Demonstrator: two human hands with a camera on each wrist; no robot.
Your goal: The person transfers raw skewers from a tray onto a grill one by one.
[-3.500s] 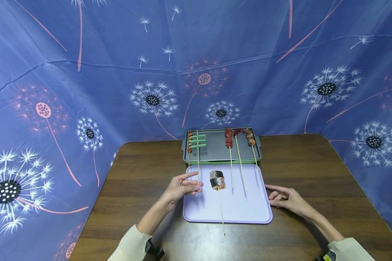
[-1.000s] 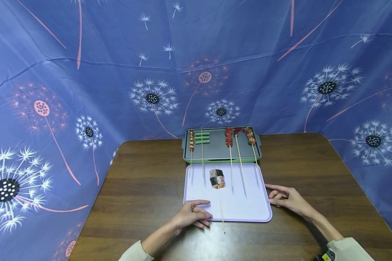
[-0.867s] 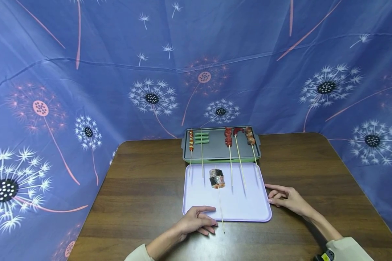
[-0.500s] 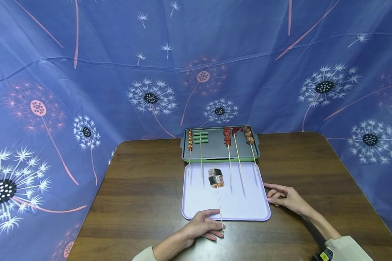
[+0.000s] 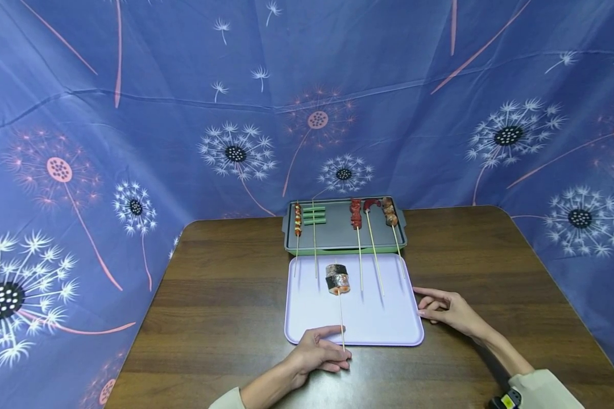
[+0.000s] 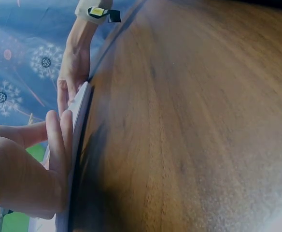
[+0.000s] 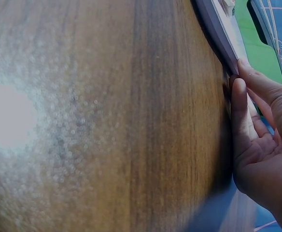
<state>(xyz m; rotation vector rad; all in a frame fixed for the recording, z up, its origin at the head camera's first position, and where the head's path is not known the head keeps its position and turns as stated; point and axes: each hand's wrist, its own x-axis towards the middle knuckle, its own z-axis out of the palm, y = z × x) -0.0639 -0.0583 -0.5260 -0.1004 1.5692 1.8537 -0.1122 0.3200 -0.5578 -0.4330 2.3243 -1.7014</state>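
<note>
In the head view, my left hand (image 5: 319, 352) pinches the lower end of a fish skewer (image 5: 337, 278), which has two thick chunks with dark silvery skin and orange-pink flesh. Its chunks are over the lavender tray (image 5: 384, 324), and its stick reaches past the tray's near edge. My right hand (image 5: 452, 311) touches the tray's right edge from outside, index finger and thumb against the rim. The right wrist view shows that hand (image 7: 264, 130) beside the tray's corner. In the left wrist view, my left hand (image 6: 35, 169) covers part of the tray and the stick is hidden.
Behind the tray stands a grey grill plate (image 5: 332, 236) on a green base. It bears a red-and-yellow skewer (image 5: 298, 220), a green vegetable skewer (image 5: 314, 216) and several meat skewers, one a red meat skewer (image 5: 356, 213). Sticks overhang the tray. A wooden table (image 5: 220, 284) lies beneath.
My left hand has let go of the green vegetable skewer on the grill plate, come nearer and taken hold of the fish skewer's stick, whose end has shifted slightly left. My right hand stays put.
</note>
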